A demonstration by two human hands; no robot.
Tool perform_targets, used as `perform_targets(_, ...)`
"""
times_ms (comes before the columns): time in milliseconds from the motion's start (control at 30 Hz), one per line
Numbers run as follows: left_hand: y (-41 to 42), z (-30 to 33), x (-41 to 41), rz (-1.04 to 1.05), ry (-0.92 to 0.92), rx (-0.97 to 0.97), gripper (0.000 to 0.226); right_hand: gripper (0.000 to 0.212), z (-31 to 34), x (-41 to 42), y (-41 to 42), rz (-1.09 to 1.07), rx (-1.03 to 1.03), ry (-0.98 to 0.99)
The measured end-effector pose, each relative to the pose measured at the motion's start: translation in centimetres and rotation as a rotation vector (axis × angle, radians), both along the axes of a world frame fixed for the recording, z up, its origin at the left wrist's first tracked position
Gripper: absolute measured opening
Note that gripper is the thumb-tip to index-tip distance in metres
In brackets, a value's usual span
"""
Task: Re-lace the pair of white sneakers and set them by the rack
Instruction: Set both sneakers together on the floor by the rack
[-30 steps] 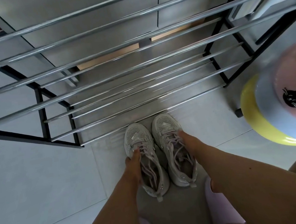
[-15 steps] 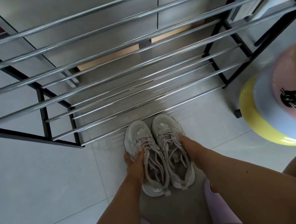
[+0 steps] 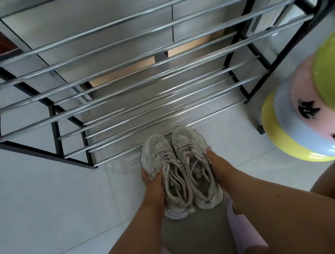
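Head view: two white sneakers side by side on the pale tiled floor (image 3: 45, 207), touching each other, toes pointing at the shoe rack (image 3: 137, 101) & just reaching its lowest front bar. Left sneaker (image 3: 163, 170) sits a bit nearer the person than the right sneaker (image 3: 194, 161). Both laced w/ pale laces, loops lying loose over the tongues.

Left hand (image 3: 151, 184) grips the outer side of the left sneaker, thumb over the top edge by the laces, fingers wrapped round the outside. Right hand (image 3: 215, 163) lies along the outer side of the right sneaker, fingers look straight, tips pressed on the upper; can't tell if the thumb hooks in. Hands apart, one per shoe, the pair between them.

Rack: black frame, chrome bars, 2 tiers visible. Stack of plastic stools (image 3: 309, 112), yellow, blue, pink & green, stands just right of the rack. Pink slippers (image 3: 243, 242) on the person's feet at bottom.
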State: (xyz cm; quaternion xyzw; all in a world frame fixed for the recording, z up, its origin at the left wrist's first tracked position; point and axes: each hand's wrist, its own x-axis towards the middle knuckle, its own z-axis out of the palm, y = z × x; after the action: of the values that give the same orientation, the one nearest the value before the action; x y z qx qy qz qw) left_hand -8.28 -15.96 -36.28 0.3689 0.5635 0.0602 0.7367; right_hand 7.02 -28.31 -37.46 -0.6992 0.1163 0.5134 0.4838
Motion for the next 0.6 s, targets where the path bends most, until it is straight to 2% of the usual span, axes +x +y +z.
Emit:
perform_targets(200, -1.5, 3.4, 0.2, -0.004, -0.032, 0.044, 0.075, 0.070, 2.0, 0.1, -1.1, -0.033, 0.094, 0.023)
perform_targets(333, -2.2, 5.9, 0.2, 0.022, -0.085, 0.100, 0.075, 0.079, 4.7, 0.1, -1.2, -0.014, 0.158, -0.035)
perform_targets(600, -3.4, 11.9, -0.8, 0.059, -0.192, 0.212, 0.068, 0.081, 10.0, -1.1, -1.9, -0.041, 0.208, -0.137)
